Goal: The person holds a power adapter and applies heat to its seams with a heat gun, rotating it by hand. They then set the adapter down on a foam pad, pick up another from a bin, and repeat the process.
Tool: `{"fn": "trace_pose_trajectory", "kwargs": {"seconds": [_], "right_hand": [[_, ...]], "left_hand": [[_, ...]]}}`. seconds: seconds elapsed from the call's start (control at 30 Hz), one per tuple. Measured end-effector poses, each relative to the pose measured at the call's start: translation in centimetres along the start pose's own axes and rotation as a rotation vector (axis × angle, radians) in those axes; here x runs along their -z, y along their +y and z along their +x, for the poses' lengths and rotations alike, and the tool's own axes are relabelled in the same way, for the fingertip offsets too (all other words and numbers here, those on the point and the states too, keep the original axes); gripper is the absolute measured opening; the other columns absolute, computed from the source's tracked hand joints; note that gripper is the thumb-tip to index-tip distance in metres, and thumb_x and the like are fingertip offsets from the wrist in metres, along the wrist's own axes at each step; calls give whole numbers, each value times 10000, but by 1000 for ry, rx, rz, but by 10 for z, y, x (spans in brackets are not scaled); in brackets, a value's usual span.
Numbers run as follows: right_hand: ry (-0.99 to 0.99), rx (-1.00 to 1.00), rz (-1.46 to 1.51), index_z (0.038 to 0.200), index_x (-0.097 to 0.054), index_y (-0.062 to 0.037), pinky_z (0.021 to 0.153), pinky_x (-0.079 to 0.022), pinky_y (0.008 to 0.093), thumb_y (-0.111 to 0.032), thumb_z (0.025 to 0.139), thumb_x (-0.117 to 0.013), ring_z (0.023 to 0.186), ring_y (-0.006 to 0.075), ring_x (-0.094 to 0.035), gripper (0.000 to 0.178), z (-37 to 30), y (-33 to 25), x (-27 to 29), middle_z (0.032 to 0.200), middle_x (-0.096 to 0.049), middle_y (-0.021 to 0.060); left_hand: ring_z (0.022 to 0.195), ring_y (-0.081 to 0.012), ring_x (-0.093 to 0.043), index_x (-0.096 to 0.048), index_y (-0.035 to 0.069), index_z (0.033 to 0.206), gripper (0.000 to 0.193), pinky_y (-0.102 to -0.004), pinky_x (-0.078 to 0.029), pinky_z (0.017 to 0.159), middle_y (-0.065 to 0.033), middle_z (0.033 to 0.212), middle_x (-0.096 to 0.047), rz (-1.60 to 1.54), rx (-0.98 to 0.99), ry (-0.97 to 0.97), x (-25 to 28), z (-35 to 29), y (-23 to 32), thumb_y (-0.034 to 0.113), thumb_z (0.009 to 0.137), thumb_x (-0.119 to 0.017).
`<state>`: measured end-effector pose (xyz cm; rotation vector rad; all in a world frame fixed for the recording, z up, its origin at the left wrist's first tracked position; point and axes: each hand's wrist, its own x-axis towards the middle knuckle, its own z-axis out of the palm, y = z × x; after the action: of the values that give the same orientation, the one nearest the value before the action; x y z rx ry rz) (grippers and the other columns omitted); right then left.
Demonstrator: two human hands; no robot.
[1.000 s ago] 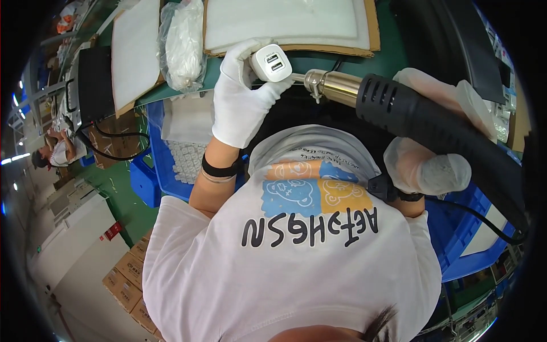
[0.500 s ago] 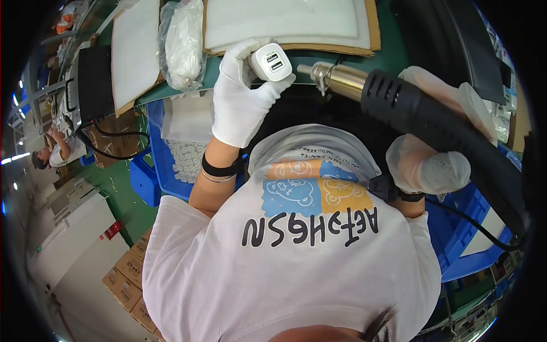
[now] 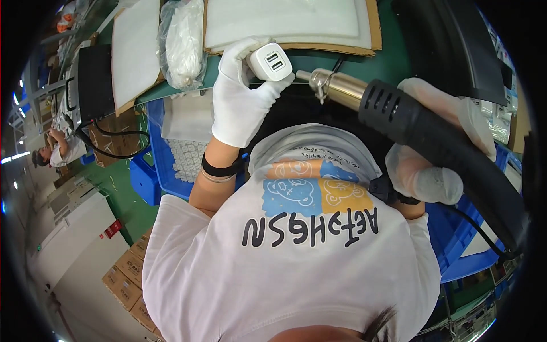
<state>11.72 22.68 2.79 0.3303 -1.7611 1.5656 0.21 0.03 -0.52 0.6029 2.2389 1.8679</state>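
One white-gloved left hand (image 3: 239, 100), mine, pinches a white charger (image 3: 270, 62) between thumb and fingers, at the palm's upper right; just beside it I see the heat gun (image 3: 439, 128), my right hand (image 3: 419, 171) wrapped around its body.

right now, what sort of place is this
Probably a factory workshop: a black hot-air gun with metal nozzle, stacked brown cardboard boxes, and a blue plastic bin holding white pieces.
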Motion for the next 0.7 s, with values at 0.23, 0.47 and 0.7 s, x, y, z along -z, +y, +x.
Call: {"fn": "trace_pose_trajectory", "kwargs": {"seconds": [0.23, 0.47, 0.7], "right_hand": [[24, 31, -6, 1143, -601, -28, 620, -548, 265, -561, 819, -624, 693, 158, -661, 623, 1, 4, -6, 944, -682, 126], [50, 61, -15, 1146, -594, -27, 620, -556, 270, -572, 824, -607, 687, 168, -665, 633, 2, 3, -13, 939, -683, 141], [75, 93, -22, 1149, -587, -25, 620, -564, 275, -582, 828, -591, 681, 177, -668, 643, 0, 3, -7, 935, -683, 157]], "left_hand": [[1034, -155, -559, -478, 49, 1200, 608, -295, -490, 904, -64, 1171, -512, 54, 10, 19, 0, 0, 2, -38, 679, -779], [1038, -154, -558, -477, 50, 1201, 610, -293, -493, 899, -67, 1170, -513, 47, -36, 14, 0, 0, -1, -35, 679, -781], [1041, -159, -559, -474, 51, 1205, 617, -297, -490, 904, -69, 1170, -513, 67, -10, 11, 0, -2, 0, -29, 678, -784]]}}
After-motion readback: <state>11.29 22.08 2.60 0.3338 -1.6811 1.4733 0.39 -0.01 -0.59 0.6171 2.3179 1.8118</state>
